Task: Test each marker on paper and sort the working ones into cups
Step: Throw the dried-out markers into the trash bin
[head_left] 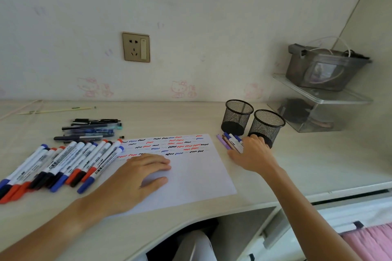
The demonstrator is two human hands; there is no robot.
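The right hand [253,152] has its grip down over a small cluster of pens and markers [232,143] lying just near of the two mesh cups; we cannot tell whether the fingers have closed on one or merely rest on the heap. The left hand [137,172] lies flat, fingers straight, pressing the paper.

The table [169,112] carries everything. The paper [197,176], at centre, bears rows of red, blue and black test squiggles across its far half. On the left lies a fanned row of whiteboard markers [63,163], with a darker pile of pens [91,130] beyond it. The two cups, far cup [237,116] and near cup [266,126], stand touching or nearly so, and appear empty.

Risks, in our judgement:
- The right knuckles sit against the near cup's base; a lift could tip it.
- Several barrels lie under one hand, so two may come up together, or one may roll off rightward.
- The tested and untested groups look alike, inviting a mis-sort.
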